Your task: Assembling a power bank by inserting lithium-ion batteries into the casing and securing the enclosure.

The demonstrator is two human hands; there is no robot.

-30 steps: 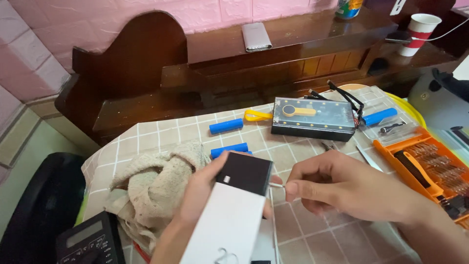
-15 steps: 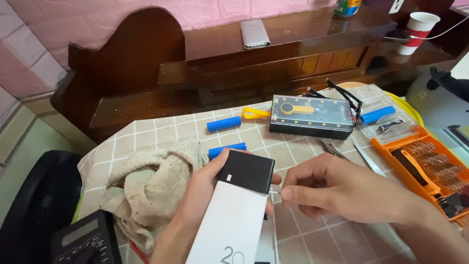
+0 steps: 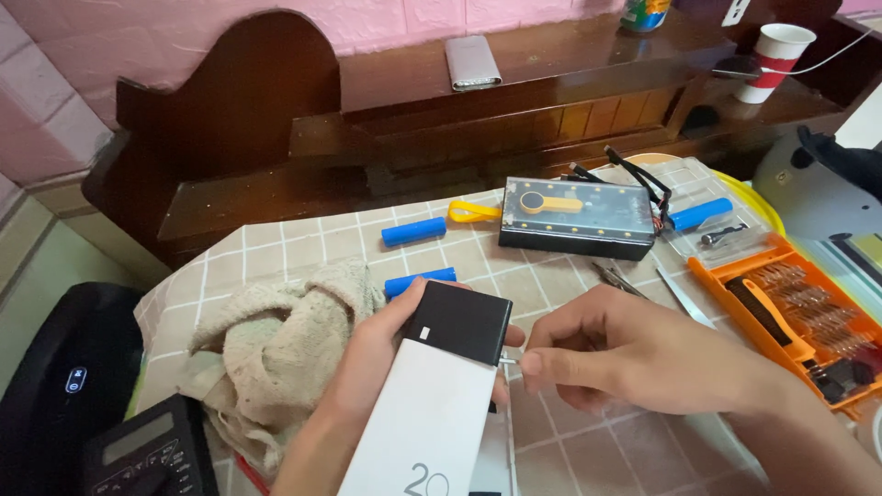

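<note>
Up close over a checked-cloth bench (image 3: 303,241), the left hand (image 3: 381,354) grips a flat white power bank (image 3: 432,404) with a black end cap, fingers clamped around its sides; its long axis runs from the lower edge of view up and slightly right, black end pointing away from the person. The right hand (image 3: 616,354) pinches a small metal pin (image 3: 508,361) (fingers together on it) against the bank's right edge. Blue battery cells (image 3: 413,230) lie beyond, near a grey battery case (image 3: 577,217), a beige towel (image 3: 276,349) and an orange screwdriver kit (image 3: 790,317).
</note>
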